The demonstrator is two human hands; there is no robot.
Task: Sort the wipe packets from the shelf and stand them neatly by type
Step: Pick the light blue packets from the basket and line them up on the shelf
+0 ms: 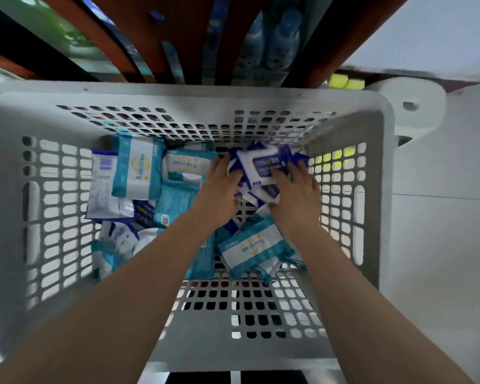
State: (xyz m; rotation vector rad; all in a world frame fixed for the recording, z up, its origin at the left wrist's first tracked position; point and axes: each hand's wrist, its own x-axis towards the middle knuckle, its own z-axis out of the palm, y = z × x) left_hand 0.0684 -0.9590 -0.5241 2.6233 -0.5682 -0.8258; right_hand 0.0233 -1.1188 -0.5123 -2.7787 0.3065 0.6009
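Legible text — almost none is showing.

- Dark blue wipe packet [266, 167], lying at the far right of the basket: a label panel is carrying rows of print, too blurred to read.
- Teal wipe packet [136, 167], at the far left: a round yellow emblem and a vertical line of characters are showing, unreadable.
- White packet back [106, 187]: a barcode and fine print are showing, digits not resolving.
- Teal packet [175, 203], centre: a small barcode is sitting at its lower corner — no numbers legible.

One grey basket [189, 98] held two hands, roughly six teal packets [135, 167] and several dark-blue packets [263, 167], count unclear.
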